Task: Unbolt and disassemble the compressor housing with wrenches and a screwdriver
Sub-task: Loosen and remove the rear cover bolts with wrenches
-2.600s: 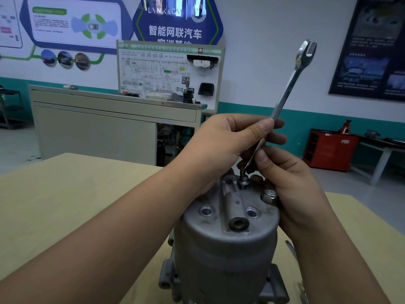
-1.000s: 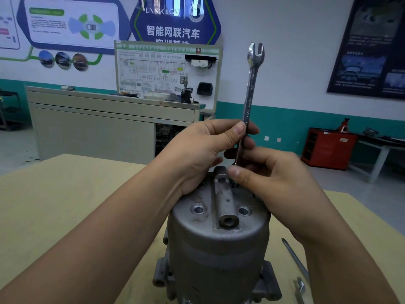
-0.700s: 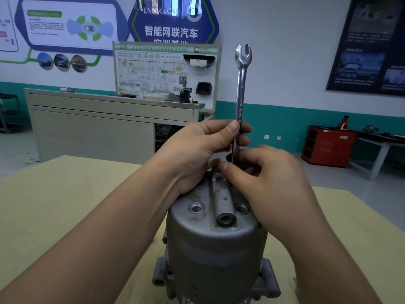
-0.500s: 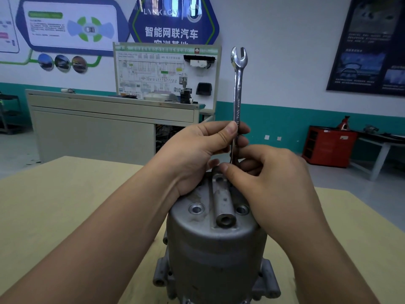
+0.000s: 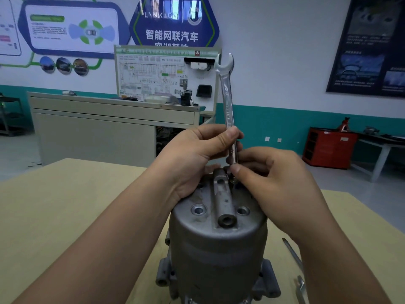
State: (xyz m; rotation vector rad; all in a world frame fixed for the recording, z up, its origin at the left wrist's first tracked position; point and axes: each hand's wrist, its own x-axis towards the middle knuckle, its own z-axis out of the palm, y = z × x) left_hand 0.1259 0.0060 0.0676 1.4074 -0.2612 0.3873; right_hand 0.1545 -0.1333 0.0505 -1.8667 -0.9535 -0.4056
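While the left hand (image 5: 192,159) pinches the upright wrench (image 5: 228,102) mid-shaft and the right hand (image 5: 280,185) pinches its lower end atop the housing (image 5: 219,255), lower centre, that hidden end should seat squarely before turning.

Dim, even indoor light, cool bluish cast. Window-like glare streaks across the top of the wall sign (image 5: 175,16). Bright highlights run down the wrench (image 5: 228,97); dull sheen on the dome of the compressor housing (image 5: 219,249). Tabletop (image 5: 65,205) lit flat and pale. Wide-angle bowing bends the cabinet (image 5: 98,132) and frame edges. Poster (image 5: 372,40) text too soft to read. Bottom corners slightly smeared.
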